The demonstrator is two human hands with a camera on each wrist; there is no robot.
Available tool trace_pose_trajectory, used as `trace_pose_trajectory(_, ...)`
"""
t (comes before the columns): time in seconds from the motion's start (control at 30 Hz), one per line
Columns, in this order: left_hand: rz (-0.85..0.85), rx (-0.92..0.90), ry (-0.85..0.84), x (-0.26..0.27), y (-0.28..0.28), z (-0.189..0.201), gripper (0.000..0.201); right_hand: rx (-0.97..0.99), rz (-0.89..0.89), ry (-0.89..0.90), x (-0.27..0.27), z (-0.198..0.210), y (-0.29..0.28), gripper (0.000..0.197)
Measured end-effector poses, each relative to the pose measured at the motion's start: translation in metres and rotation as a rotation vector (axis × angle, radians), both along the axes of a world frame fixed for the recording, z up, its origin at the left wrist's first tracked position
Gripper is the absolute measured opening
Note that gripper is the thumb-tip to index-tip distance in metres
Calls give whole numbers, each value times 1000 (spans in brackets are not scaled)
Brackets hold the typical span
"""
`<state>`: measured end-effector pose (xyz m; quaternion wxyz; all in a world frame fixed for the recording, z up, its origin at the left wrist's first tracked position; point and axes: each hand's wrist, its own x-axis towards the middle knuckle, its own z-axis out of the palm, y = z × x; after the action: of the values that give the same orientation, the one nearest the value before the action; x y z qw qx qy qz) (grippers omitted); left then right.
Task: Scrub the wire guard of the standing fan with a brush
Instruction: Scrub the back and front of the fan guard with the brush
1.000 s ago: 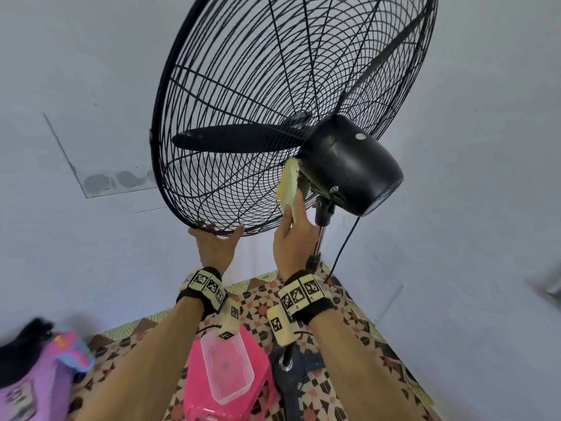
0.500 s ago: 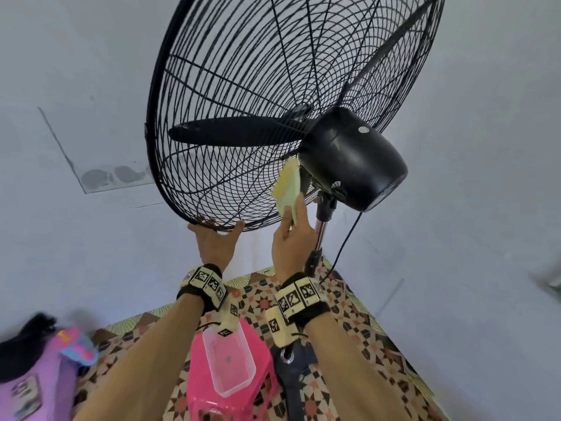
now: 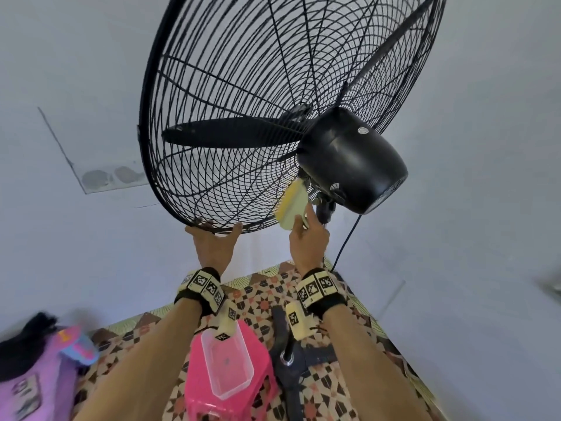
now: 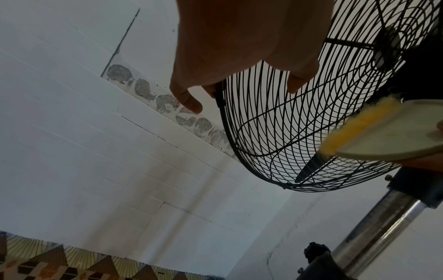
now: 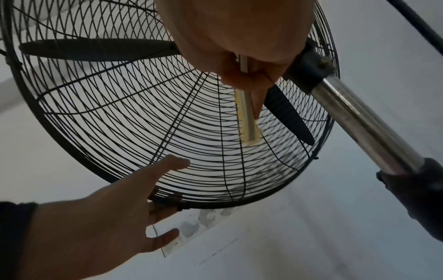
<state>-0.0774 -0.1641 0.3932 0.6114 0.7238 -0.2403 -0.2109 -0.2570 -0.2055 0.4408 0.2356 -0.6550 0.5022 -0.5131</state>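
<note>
Both hands were raised at frame centre: the left hand (image 3: 214, 243) gripped the wire guard (image 3: 243, 110) at its bottom rim, the right hand (image 3: 308, 241) held the brush (image 3: 293, 205), bristles against the guard.

We count one fan (image 3: 303, 117), one brush (image 3: 293, 205), two hands, one pink stool (image 3: 197, 378) and one clear tub (image 3: 227, 363).

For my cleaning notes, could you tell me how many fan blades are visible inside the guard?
2: one blade points left from the hub, another hangs beside the brush. More may be hidden.
</note>
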Motion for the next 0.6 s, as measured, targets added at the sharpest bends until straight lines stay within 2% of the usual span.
trace_pose_trajectory(0.17,-13,2,-14,3,-1,-1,130,-78,-77,-92,10,4,-1,45)
trace_pose_trajectory(0.33,-9,2,-4,4,0,-1,134,5,74,6,9,-18,4,45)
trace_pose_trajectory(0.53,-13,4,-9,1,0,-1,136,-103,-59,-130,4,-4,-2,42)
trace_pose_trajectory(0.6,-17,17,3,3,1,-2,139,-98,-65,-114,8,-5,-3,41)
